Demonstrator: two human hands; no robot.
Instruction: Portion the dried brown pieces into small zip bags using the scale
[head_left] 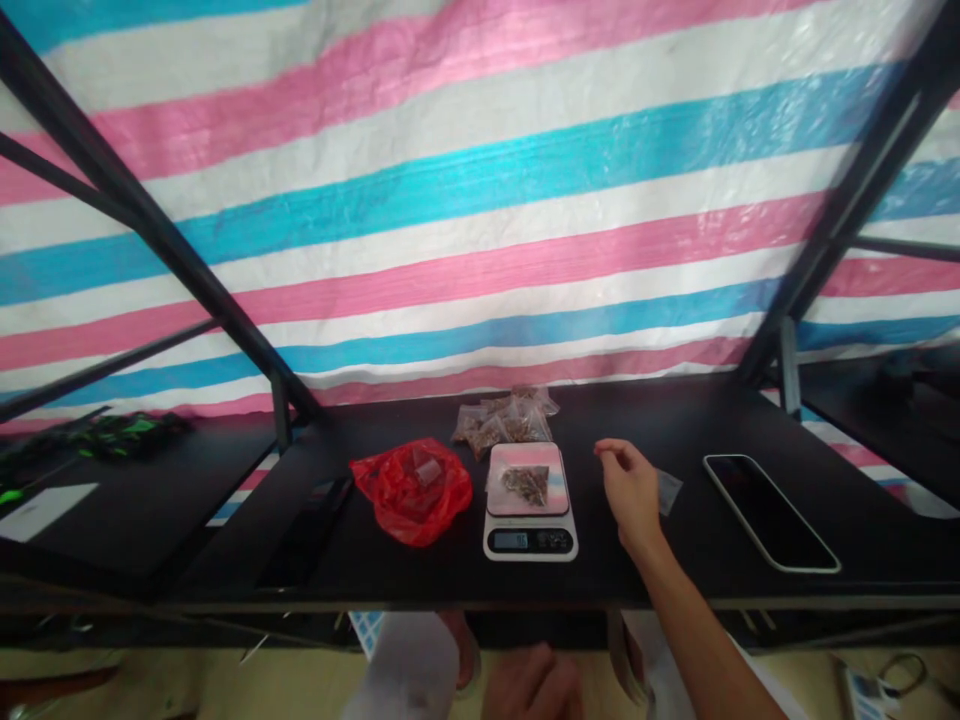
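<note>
A white digital scale (529, 535) sits near the front of the black table, its small display lit. On its pan lies a small clear zip bag of dried brownish-green bits (526, 485). My right hand (631, 490) is just right of the scale, apart from it, with fingers curled together; anything between the fingertips is too small to make out. An empty-looking clear plastic bag (670, 492) shows beside that wrist. Below the table edge, near my lap, my left hand (532, 685) is blurred, and its fingers are hard to read.
Several filled zip bags (506, 420) are piled behind the scale. To its left is a crumpled red plastic bag (416, 490). A phone (771, 512) lies at right, a dark flat object (307, 530) at left. Black frame bars and a striped sheet (480, 230) stand behind.
</note>
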